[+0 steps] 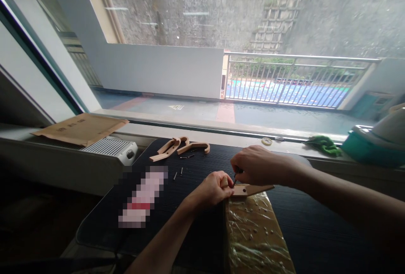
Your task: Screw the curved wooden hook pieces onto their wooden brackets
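Wooden hook piece (251,190), pale and drilled, lies across the far end of a tape-wrapped block (256,227) on the black counter (171,198). Your left hand (217,186) has its fingers pinched on the piece's left end. Your right hand (251,165) is just above it, fingers curled around a slim dark tool (234,180) pointing down at the wood; its type cannot be told, as your hand covers most of it. Small dots mark the block's wrapping. Further wooden hooks (160,155) lie near the counter's far edge, with loose screws (175,175) on your side of them. Beyond your right arm, a green cloth (324,145) lies beside a teal tub (363,149).
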Demonstrator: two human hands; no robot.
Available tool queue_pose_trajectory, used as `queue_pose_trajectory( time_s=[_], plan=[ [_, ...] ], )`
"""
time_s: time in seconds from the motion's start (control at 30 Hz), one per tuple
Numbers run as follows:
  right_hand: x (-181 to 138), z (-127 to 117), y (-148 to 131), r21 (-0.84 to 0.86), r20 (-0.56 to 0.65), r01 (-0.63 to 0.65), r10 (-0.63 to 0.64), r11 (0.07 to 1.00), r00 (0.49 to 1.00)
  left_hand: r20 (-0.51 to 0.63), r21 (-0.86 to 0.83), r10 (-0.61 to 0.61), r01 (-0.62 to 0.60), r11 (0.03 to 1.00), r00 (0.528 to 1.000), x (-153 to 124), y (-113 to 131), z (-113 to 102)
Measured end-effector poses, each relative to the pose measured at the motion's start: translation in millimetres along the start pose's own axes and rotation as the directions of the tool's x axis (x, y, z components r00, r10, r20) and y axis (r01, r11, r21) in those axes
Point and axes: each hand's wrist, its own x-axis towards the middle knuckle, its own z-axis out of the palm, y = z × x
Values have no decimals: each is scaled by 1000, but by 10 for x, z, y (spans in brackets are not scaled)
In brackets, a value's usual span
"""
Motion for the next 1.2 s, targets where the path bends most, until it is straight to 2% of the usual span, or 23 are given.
queue_pose_trajectory(
  time_s=[0.1,0.27,0.43,0.67,0.83,0.93,1.2],
  plan=[
    [17,-22,3,-21,30,-20,21,1000,999,10,-12,-9,9,1000,1000,14,-15,-3],
    [8,-101,-19,-7,32,70,-70,998,997,23,-34,7,-6,999,1000,32,-40,-4],
    [-40,-135,-63,4,98,80,-80,997,992,31,-64,-7,9,998,999,25,-21,-4],
    [-82,-26,-13,39,23,18,-19,999,1000,36,-110,-14,18,994,999,-8,-42,-43],
    [-141,35,15,115,-52,-21,27,993,998,79,-418,9,25,908,997,-167,-154,11],
    [-160,78,44,163,-83,-7,21,987,996,92,-518,25,26,855,995,-227,-190,88],
    [-66,225,150,201,-178,44,-7,979,984,-16,-545,-84,62,836,996,-127,-266,188]
  ],
)
